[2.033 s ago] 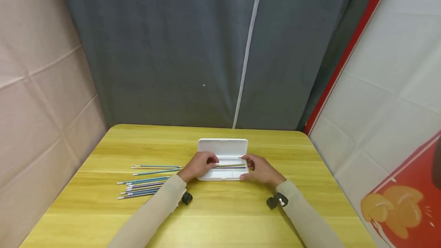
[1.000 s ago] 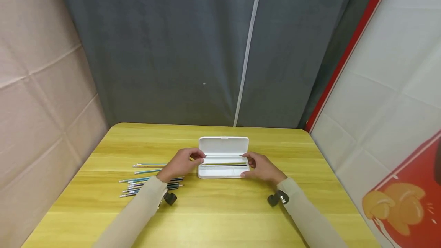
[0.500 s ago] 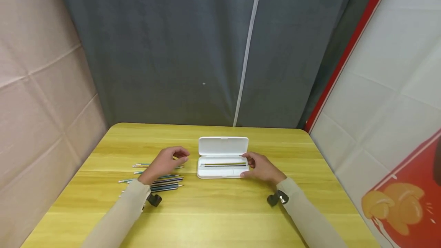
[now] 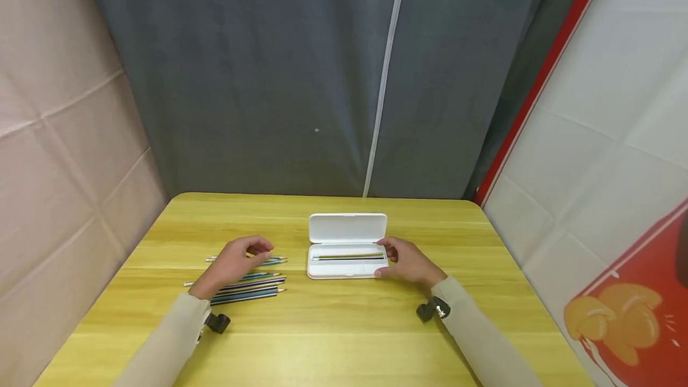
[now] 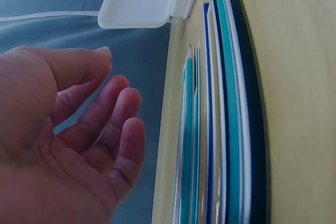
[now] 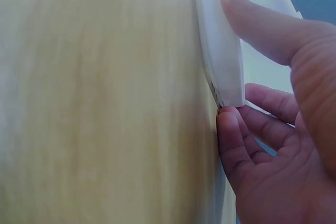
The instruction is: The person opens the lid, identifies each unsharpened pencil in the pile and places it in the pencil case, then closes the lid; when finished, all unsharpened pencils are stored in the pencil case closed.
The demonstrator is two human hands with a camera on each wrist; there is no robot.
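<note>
From the head view, the open white plastic pencil case [image 4: 347,246] sits mid-tabletop [image 4: 333,339], the right hand [image 4: 409,263] at its three o'clock end, apparently steadying it. The left wrist view shows the left hand [image 5: 63,145] loosely open and empty, hovering over the loose teal and dark pencils [image 5: 220,129] at nine o'clock of the case. The right wrist view shows thumb and fingers [image 6: 233,140] pinching the case's end wall.

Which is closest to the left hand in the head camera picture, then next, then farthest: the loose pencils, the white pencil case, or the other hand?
1. The loose pencils, right under the left hand.
2. The white pencil case, lying open to its right.
3. The right hand, farthest, at the case's far end.
</note>
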